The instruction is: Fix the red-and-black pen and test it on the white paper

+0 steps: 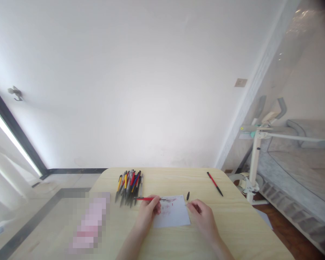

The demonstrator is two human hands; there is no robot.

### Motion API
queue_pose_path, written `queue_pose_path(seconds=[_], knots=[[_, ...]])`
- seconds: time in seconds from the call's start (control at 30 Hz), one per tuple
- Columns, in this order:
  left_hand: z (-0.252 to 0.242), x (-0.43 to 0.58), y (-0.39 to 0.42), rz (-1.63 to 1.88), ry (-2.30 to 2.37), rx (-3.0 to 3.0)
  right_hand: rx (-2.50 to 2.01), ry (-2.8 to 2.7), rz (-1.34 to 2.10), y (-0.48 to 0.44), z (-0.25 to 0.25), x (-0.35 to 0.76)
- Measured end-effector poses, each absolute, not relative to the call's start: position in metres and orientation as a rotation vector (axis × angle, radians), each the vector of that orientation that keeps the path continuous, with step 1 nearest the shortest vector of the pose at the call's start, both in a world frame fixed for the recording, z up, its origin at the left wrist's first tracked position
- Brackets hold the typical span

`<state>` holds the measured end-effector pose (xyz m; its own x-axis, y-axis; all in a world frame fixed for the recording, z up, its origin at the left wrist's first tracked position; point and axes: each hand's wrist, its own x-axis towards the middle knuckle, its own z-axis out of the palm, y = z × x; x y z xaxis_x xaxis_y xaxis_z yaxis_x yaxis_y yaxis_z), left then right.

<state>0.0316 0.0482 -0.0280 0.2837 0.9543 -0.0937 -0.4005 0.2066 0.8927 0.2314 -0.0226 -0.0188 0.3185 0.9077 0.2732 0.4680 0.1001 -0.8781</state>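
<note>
The left hand [148, 208] is pinched shut; the right hand [203, 213] seems loosely curled.

Bare left hand [149, 210] and bare right hand [204, 213], each on a bare forearm.
The left forearm [133, 240] and the right forearm [220, 246] are uncovered all the way down to the lower edge of the view. Their outlines are smooth and narrow toward the hands. Both hands are slim, with rounded backs, and the left thumb [154, 202] shows clearly. Nails and fine creases are too blurred to make out.
</note>
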Motion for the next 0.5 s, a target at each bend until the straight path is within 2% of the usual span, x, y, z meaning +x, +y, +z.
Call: queue_pose_path(seconds=[0.27,0.5], knots=[[-0.029,0.031,0.048,1.087,0.738,0.890,-1.612,-1.361,0.504,-0.023,-0.020,0.249],[-0.031,0.031,0.048,1.088,0.732,0.900,-1.734,-1.515,0.352,-0.018,-0.021,0.254]])
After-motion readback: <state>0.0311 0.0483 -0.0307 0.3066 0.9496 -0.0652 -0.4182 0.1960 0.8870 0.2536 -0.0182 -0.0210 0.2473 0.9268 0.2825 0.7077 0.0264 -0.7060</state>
